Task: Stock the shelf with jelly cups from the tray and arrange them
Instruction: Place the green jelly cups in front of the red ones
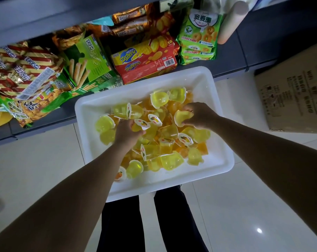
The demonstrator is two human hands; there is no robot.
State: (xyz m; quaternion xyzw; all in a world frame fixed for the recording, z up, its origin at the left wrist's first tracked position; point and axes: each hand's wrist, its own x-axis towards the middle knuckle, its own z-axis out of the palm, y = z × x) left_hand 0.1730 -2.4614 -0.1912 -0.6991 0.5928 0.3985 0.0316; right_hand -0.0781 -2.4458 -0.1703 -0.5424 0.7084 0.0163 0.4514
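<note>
Both forearms reach into the white tray [224, 160], its long axis running toward the shelf [244, 57]. Right hand [199, 115] grasps a yellow jelly cup [182, 117], lid leftward; left hand [126, 132] pinches another cup [142, 124]. Snack boxes [145, 64] crowd the shelf beyond.

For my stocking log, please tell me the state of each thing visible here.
Tray: holds a loose heap of jelly cups.
Jelly cups: sealed, tumbled.
Left hand: grips cups.
Right hand: grips one yellow cup.
Zecheese box: closed, on shelf.
</note>
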